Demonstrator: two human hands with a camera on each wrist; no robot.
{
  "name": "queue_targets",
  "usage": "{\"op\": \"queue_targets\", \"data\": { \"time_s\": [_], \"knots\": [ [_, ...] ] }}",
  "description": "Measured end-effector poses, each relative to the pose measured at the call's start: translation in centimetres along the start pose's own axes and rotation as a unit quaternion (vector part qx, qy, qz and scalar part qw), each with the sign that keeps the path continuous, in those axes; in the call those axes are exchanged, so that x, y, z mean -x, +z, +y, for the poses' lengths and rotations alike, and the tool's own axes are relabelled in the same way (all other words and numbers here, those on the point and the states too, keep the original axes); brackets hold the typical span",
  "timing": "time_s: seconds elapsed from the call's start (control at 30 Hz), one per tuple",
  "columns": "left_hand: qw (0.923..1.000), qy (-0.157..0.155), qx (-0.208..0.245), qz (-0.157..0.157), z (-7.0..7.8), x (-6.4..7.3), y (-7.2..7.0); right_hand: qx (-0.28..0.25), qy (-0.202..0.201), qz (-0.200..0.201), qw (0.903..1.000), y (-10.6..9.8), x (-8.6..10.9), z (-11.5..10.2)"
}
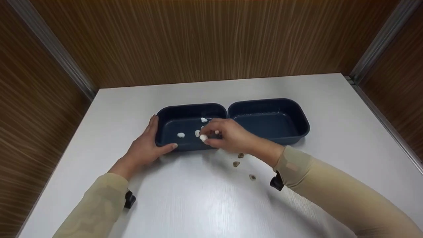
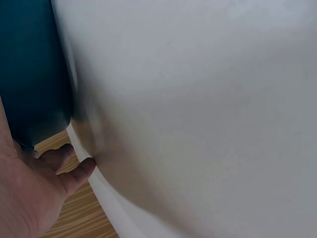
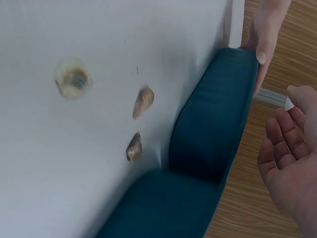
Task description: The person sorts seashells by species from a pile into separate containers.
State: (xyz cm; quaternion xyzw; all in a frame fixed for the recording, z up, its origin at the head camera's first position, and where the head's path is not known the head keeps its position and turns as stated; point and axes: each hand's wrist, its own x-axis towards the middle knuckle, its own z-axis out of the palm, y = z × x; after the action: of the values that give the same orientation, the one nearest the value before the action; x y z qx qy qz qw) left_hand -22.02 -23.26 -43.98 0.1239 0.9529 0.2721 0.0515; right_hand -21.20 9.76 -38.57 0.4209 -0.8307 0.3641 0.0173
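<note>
Over the front part of the left dark blue tray (image 1: pixel 168 146), my right hand (image 1: pixel 231 135) pinches a small white pebble-like piece (image 1: pixel 203 138) between thumb and fingertips. Another little white bit (image 1: pixel 217 132) shows against its curled fingers. Several similar white pieces (image 1: pixel 180 135) lie on that tray's floor, some partly hidden by this hand. My left hand (image 1: pixel 143 148) rests at the tray's left end, straight fingers along the outer wall and thumb (image 1: pixel 170 147) on the front rim. In the right wrist view, the right hand (image 3: pixel 290 158) shows a white edge (image 3: pixel 289 104) at its fingertips.
A second dark blue tray (image 1: pixel 297 137) adjoins the left one on its right. Brown spiral shells (image 1: pixel 236 164) lie on the white table (image 1: pixel 185 201) in front of the trays, partly under the right forearm. Wood-grain panels (image 1: pixel 211 43) enclose the back and sides.
</note>
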Motion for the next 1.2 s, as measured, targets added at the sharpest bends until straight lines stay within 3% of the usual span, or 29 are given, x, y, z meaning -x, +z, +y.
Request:
{"op": "queue_targets", "data": {
  "time_s": [0.47, 1.2],
  "knots": [
    [1.0, 0.006, -0.001, 0.003, 0.0, -0.2, 0.2, 0.02, 0.072, 0.007, 0.9972, 0.1, -1.5, 3.2],
    [1.0, -0.002, -0.007, -0.002, 0.2, -0.3, 0.1, 0.087, 0.087, -0.021, 0.9922, 0.6, -2.3, 3.9]
  ]
}}
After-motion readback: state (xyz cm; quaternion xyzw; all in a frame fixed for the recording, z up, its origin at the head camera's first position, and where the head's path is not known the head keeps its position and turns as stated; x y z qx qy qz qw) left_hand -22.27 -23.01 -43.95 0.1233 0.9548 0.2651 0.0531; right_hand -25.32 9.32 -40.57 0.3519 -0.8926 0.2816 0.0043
